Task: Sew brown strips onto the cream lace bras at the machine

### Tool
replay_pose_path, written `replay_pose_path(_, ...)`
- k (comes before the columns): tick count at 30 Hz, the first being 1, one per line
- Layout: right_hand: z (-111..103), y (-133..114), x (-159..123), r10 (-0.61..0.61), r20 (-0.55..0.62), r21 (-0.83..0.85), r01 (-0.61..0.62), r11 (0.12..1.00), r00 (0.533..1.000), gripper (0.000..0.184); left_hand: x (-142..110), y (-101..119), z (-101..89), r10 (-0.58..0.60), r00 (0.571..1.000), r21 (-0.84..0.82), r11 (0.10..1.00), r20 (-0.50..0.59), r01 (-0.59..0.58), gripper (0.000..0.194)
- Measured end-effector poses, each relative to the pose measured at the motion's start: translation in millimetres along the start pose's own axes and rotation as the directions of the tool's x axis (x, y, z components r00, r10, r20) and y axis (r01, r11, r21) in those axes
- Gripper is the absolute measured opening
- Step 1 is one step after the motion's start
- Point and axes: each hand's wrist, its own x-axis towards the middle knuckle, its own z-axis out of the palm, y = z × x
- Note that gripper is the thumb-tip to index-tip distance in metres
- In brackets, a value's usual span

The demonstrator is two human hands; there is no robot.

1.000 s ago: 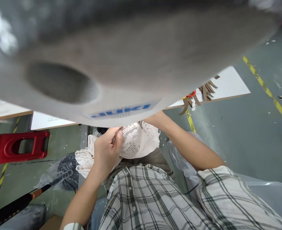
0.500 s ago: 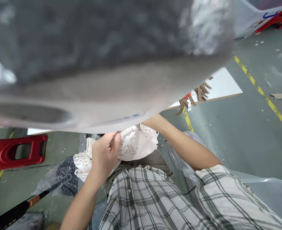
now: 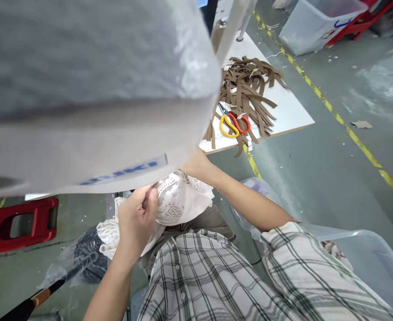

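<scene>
A white lace bra lies over my lap, its cup facing up and more of its lace hanging to the left. My left hand is closed on the left edge of the cup, thumb on top. My right hand reaches in at the bra's upper right edge; its fingers are hidden behind the sewing machine head. That large, blurred white and grey machine head fills the upper left, very near the camera, and covers whatever lies beneath it.
Brown fabric strips and red-and-yellow-handled scissors lie on the white tabletop. A red stool stands left, near a plastic-wrapped dark bundle. Clear bins stand at lower right and upper right.
The view has swung to the right, so the machine head sits further left and the strips and scissors show. Both hands remain at the bra, with little visible change in the left hand's grip.
</scene>
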Motion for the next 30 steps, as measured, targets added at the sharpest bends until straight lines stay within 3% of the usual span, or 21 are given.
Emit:
replay_pose_path(6, 2.5, 0.7, -11.7, 0.039, -0.056, 0.148, -0.03, 0.988, 0.998, 0.012, 0.6, 1.0, 1.2, 0.008, 0.999, 0.018, 1.0, -0.032, -0.008, 0.023)
replay_pose_path(11, 10.9, 2.5, -32.8, 0.137, -0.182, 0.276, -0.083, 0.958, 0.974, 0.015, 1.2, 0.7, 0.7, 0.014, 0.998, 0.021, 1.0, -0.06, -0.013, 0.022)
replay_pose_path(16, 11.6, -2.0, -53.7, 0.245, -0.073, 0.47, -0.183, 0.863, 0.967, 0.019, 1.9, -0.4, 0.8, 0.02, 0.996, 0.016, 1.0, -0.092, -0.019, 0.021)
replay_pose_path(30, 16.4, -12.2, -70.3, 0.283, -0.012, 0.461, -0.246, 0.853, 0.959, 0.029, 4.3, -8.9, 5.0, -0.016, 0.982, 0.015, 1.0, -0.186, 0.019, 0.024)
